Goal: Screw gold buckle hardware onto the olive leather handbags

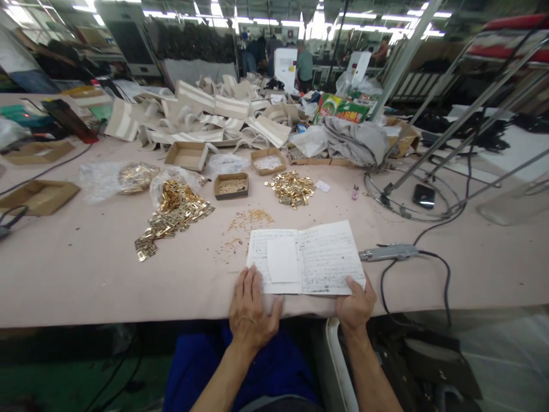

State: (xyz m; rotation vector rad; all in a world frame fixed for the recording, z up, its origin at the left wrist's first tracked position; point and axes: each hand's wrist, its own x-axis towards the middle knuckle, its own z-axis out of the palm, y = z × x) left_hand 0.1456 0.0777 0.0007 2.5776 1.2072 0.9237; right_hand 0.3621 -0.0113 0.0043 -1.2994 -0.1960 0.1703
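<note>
A notebook (330, 254) with handwritten lines lies spread at the table's front edge, a small blank white paper (282, 260) resting on its left page. My left hand (253, 306) lies flat, fingers stretched out, fingertips at the notebook's lower left edge and thumb apart. With my right hand (357, 300) I grip the lower right corner, thumb on top of the page and the other fingers partly hidden beneath. Behind the notebook are scattered tiny gold pieces (251, 217). A grey electric screwdriver (392, 252) with a cable lies just right of the notebook.
Gold metal buckles spill in one heap (175, 212) from a plastic bag, with another pile (294, 189) farther right. Small cardboard trays (231, 196) stand behind. Beige straps (206, 109) cover the back. A metal stand (407, 214) with a round base is at right, near a black object (424, 195).
</note>
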